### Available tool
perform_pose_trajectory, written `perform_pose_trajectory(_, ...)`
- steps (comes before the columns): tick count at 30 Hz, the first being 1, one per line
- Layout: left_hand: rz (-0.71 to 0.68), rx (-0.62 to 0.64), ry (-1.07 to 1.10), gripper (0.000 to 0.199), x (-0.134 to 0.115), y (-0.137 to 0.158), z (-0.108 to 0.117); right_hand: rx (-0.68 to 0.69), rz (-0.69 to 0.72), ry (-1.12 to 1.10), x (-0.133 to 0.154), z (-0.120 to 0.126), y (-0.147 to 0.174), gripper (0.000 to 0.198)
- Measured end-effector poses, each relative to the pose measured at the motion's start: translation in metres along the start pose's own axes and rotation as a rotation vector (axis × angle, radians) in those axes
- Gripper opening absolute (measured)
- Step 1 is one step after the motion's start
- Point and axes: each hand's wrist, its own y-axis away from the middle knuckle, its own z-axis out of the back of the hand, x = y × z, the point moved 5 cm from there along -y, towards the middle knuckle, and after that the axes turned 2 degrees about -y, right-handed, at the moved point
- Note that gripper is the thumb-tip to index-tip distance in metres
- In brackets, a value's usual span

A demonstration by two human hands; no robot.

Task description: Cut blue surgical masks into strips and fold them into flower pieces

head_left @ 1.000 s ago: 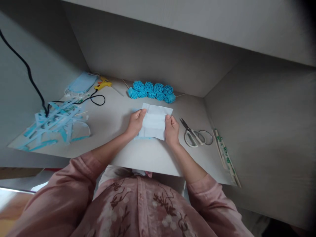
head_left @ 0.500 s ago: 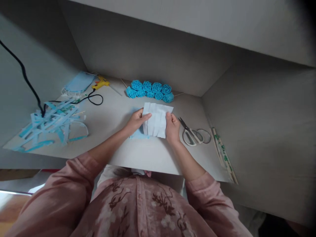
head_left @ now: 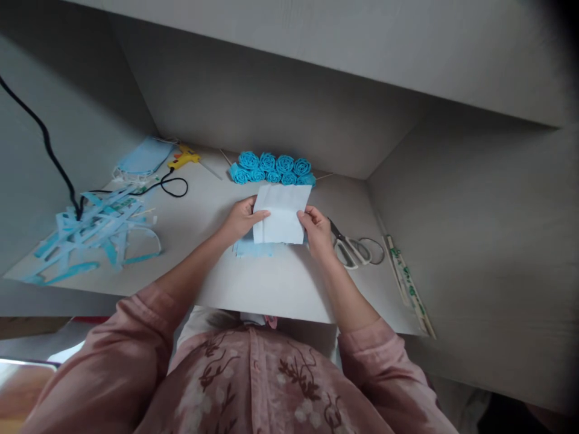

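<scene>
Tabletop (head_left: 262, 289) below white sheet (head_left: 283, 214), between grips (head_left: 239, 219) (head_left: 318, 231)

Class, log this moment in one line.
left hand: holds white sheet | right hand: holds its opposite edge | scissors: beside right hand

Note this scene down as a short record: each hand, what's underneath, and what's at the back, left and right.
Left hand: grips white sheet, left edge
Right hand: pinches its right edge
Underneath: light-blue material on table
Back: blue flowers
Left: yellow glue gun, light-blue stack, loose strips
Right: scissors, sticks
</scene>
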Motion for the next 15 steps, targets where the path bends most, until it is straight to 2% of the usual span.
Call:
perform_pose_trajectory(2, -0.043, 0.021, -0.040, 0.045, -0.0043, -0.0010, 0.0022, -0.006, 0.008, -0.020, 0.0002, 0.0031, -0.0030, 0.028)
perform_pose_trajectory(4, -0.071, 0.029, -0.067, 0.033, -0.0077, -0.0012, 0.0042, 0.003, 0.033, -0.036, 0.0015, 0.0048, -0.0045, 0.023)
perform_pose_trajectory(8, -0.041, 0.006, -0.013, 0.013, -0.0095, 0.0000, 0.0068, 0.021, 0.036, -0.068, 0.0043, 0.0059, -0.0032, 0.010)
perform_pose_trajectory(11, -0.008, -0.005, -0.010, 0.010, -0.0097, 0.0016, 0.0065, 0.066, 0.005, -0.095, 0.0064, 0.0032, -0.0016, 0.017)
perform_pose_trajectory(15, 0.028, 0.048, 0.052, 0.018, -0.0088, 0.0024, 0.0034, 0.038, 0.066, -0.011, 0.0084, 0.0019, -0.0031, 0.027)
